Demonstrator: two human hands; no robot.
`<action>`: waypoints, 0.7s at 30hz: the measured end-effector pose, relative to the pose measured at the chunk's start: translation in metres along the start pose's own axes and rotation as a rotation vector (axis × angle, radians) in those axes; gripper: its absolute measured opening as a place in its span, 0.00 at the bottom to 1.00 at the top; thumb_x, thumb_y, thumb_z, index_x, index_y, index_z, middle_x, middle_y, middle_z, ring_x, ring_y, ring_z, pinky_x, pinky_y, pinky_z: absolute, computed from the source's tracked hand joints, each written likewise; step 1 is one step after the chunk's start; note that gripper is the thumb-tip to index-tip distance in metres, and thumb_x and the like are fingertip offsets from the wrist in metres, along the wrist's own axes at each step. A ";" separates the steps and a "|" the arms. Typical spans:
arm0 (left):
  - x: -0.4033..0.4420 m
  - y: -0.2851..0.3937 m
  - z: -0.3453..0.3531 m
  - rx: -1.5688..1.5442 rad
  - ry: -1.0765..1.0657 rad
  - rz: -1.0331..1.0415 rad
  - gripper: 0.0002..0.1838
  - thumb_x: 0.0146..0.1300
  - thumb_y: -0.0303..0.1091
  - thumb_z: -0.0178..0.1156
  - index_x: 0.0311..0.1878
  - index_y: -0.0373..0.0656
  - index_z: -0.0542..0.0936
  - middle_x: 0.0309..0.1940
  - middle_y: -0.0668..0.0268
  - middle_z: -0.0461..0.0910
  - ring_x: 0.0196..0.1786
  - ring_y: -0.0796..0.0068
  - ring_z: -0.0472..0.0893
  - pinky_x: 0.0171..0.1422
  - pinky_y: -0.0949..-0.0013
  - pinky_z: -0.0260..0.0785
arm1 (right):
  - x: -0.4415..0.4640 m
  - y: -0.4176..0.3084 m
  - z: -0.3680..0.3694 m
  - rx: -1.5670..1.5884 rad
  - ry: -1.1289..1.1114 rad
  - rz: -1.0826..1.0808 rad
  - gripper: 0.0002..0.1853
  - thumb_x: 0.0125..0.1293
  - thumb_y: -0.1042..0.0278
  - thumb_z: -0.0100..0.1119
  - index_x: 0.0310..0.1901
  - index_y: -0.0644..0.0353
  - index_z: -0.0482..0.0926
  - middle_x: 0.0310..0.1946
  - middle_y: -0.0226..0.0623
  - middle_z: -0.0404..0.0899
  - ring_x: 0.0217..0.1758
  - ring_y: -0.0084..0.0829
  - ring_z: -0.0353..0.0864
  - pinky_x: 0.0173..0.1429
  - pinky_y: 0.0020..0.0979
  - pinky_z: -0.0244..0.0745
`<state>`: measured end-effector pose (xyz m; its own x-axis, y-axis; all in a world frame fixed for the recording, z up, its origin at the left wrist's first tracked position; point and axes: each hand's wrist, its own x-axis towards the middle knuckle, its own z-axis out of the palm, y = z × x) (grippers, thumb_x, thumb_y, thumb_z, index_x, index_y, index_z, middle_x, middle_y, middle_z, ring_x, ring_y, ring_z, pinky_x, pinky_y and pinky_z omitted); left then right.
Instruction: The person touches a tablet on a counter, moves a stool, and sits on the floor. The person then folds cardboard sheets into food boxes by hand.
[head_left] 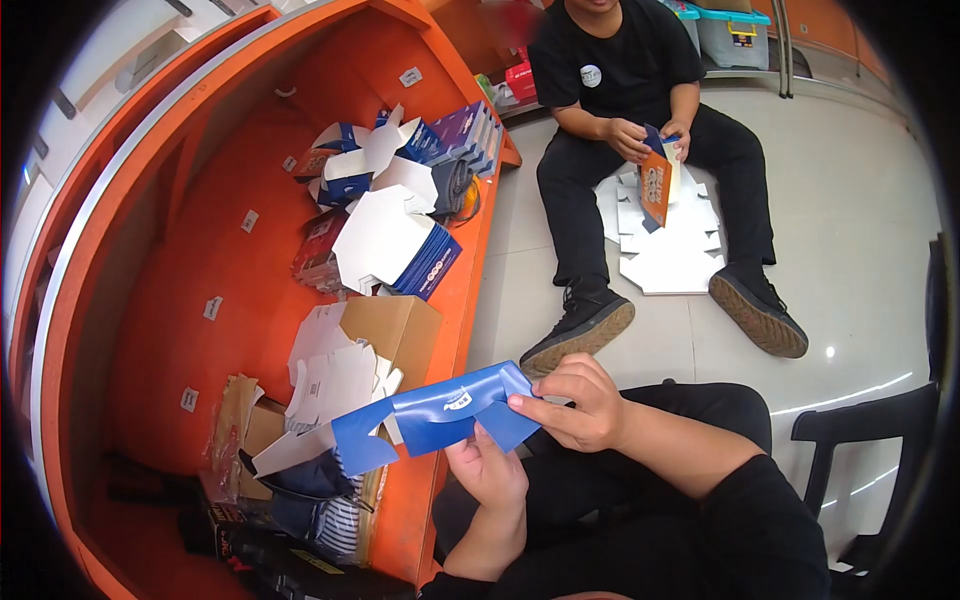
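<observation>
A partly folded blue cardboard box (440, 408) with a small white print spans the space in front of me. Its flaps stand loose at both ends, and the far left flap shows a white inner side. From below, my left hand (490, 474) pinches the box's lower edge between thumb and fingers. At the right end, my right hand (580, 405) grips a blue end flap, with the thumb and fingers closed on it. Beneath the box's left part lie a dark cloth item and a striped item (338, 528) on the orange shelf.
On the orange shelf (408, 520) to my left are a brown carton (405, 325), white flattened boxes (335, 375) and a blue-white box stack (395, 245). Opposite, a seated person (625, 90) holds an orange-blue box (655, 185) above white cardboard blanks (670, 255). A black chair (870, 425) stands right.
</observation>
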<state>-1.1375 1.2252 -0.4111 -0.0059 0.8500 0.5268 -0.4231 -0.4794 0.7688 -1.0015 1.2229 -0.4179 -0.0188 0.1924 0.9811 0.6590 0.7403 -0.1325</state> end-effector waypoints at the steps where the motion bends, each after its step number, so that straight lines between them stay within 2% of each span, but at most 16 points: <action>1: 0.000 0.000 0.001 0.022 -0.003 0.013 0.13 0.67 0.28 0.46 0.52 0.33 0.66 0.49 0.58 0.72 0.51 0.71 0.74 0.57 0.67 0.66 | 0.000 0.000 0.000 -0.001 -0.003 0.000 0.23 0.40 0.74 0.61 0.45 0.57 0.80 0.33 0.31 0.69 0.28 0.27 0.70 0.33 0.28 0.63; 9: -0.002 -0.002 0.005 0.002 -0.024 0.002 0.12 0.67 0.27 0.45 0.51 0.33 0.68 0.49 0.58 0.72 0.51 0.71 0.74 0.57 0.68 0.66 | 0.000 -0.004 0.001 -0.079 -0.022 -0.012 0.24 0.38 0.74 0.60 0.45 0.59 0.80 0.33 0.32 0.69 0.28 0.27 0.70 0.33 0.29 0.64; 11: -0.007 -0.009 0.004 0.137 -0.033 -0.013 0.13 0.67 0.27 0.46 0.52 0.31 0.67 0.50 0.57 0.71 0.52 0.69 0.73 0.58 0.67 0.65 | 0.001 -0.007 0.003 -0.105 -0.033 0.008 0.24 0.35 0.76 0.62 0.42 0.59 0.81 0.32 0.33 0.69 0.28 0.29 0.69 0.33 0.29 0.63; 15: -0.005 -0.007 0.004 0.196 -0.057 -0.087 0.15 0.67 0.28 0.46 0.54 0.31 0.64 0.51 0.56 0.70 0.54 0.68 0.72 0.58 0.67 0.66 | 0.003 -0.009 0.002 -0.109 -0.032 0.067 0.25 0.37 0.76 0.61 0.45 0.60 0.80 0.33 0.33 0.69 0.28 0.30 0.70 0.33 0.29 0.63; 17: -0.004 -0.008 -0.001 0.156 -0.110 -0.091 0.16 0.68 0.30 0.45 0.54 0.31 0.65 0.51 0.56 0.70 0.54 0.67 0.72 0.57 0.66 0.66 | 0.007 -0.013 0.000 -0.115 -0.081 0.081 0.26 0.40 0.75 0.62 0.48 0.61 0.78 0.33 0.33 0.70 0.29 0.30 0.70 0.33 0.29 0.63; 19: -0.003 0.004 0.011 -0.171 -0.077 -0.093 0.16 0.68 0.31 0.44 0.53 0.31 0.65 0.50 0.56 0.70 0.53 0.68 0.72 0.56 0.67 0.66 | 0.010 -0.021 0.003 -0.105 -0.111 0.089 0.26 0.42 0.73 0.62 0.49 0.61 0.77 0.33 0.34 0.70 0.29 0.31 0.70 0.34 0.29 0.63; 20: -0.002 0.010 0.015 -0.321 -0.060 -0.091 0.16 0.68 0.32 0.43 0.53 0.32 0.66 0.50 0.57 0.70 0.52 0.68 0.72 0.56 0.67 0.66 | 0.011 -0.025 0.001 -0.115 -0.128 0.091 0.25 0.46 0.67 0.64 0.50 0.60 0.76 0.33 0.33 0.71 0.31 0.31 0.70 0.36 0.30 0.64; 21: -0.005 0.009 0.012 -0.256 -0.078 -0.089 0.15 0.67 0.32 0.43 0.52 0.32 0.66 0.49 0.57 0.71 0.51 0.69 0.72 0.54 0.68 0.66 | 0.011 -0.030 -0.003 -0.090 -0.171 0.127 0.25 0.47 0.65 0.64 0.50 0.60 0.76 0.33 0.33 0.71 0.32 0.31 0.70 0.36 0.30 0.64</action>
<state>-1.1299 1.2136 -0.4026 0.1070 0.8623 0.4950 -0.6336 -0.3245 0.7023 -1.0195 1.2010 -0.4023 -0.0537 0.3925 0.9182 0.7285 0.6442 -0.2328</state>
